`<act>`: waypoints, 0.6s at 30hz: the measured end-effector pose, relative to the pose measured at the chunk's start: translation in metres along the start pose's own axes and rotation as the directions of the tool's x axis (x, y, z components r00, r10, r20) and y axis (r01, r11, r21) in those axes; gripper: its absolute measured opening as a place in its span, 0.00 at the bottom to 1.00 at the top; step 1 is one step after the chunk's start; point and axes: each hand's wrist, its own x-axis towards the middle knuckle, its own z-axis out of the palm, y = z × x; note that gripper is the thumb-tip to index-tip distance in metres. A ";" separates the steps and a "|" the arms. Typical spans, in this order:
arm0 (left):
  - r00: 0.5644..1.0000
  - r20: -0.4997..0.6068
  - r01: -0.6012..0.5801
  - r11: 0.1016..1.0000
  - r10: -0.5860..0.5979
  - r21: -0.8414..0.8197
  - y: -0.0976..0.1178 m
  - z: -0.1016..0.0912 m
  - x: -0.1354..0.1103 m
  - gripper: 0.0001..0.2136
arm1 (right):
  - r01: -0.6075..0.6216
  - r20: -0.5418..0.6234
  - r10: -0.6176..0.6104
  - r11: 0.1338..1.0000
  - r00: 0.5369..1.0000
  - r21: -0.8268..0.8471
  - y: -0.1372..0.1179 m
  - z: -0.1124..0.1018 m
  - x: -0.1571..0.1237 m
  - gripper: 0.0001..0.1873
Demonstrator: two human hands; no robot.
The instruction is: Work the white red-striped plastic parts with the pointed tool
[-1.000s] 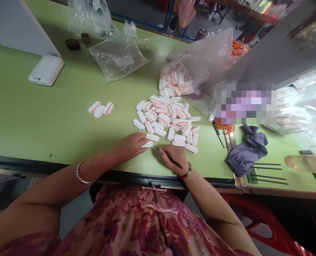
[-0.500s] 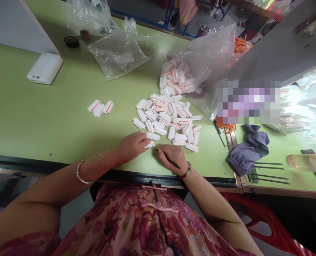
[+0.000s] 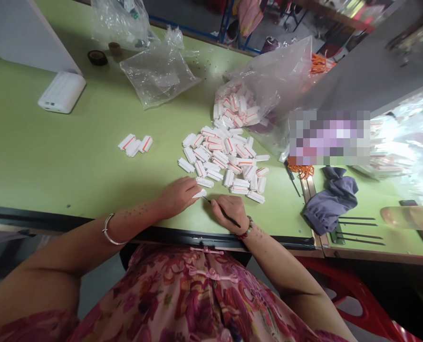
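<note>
The right hand point(image 3: 230, 212) holds a black pick point(image 3: 225, 216) near a white plastic piece point(image 3: 199, 193).

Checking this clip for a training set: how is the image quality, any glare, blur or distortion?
Head view: wide-angle distortion swells the left forearm; a pixelated block covers part of the right side; glare whitens the plastic bag to its right; the white plastic pieces stay fairly sharp, with only soft shadows near the left hand.

A pink floral top point(image 3: 197, 299), a silver bangle point(image 3: 108, 229), a beaded bracelet point(image 3: 245, 231).
</note>
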 end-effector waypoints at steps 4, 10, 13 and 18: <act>1.000 0.010 -0.004 1.000 0.004 0.006 0.001 -0.002 0.000 0.08 | -0.024 0.021 0.023 1.000 1.000 0.015 -0.002 0.000 0.002 0.18; 1.000 0.020 -0.025 0.997 0.024 0.066 0.003 -0.002 0.002 0.10 | -0.031 0.067 0.031 0.999 0.997 0.007 -0.003 0.002 0.003 0.18; 1.000 0.022 0.005 0.998 -0.006 0.066 0.005 -0.003 0.002 0.09 | -0.037 0.049 0.035 0.998 0.998 0.041 -0.001 0.003 0.001 0.18; 0.992 0.102 0.068 0.991 -0.080 0.116 0.006 -0.020 -0.002 0.09 | -0.053 -0.036 0.057 0.993 0.998 0.103 0.001 0.002 -0.003 0.17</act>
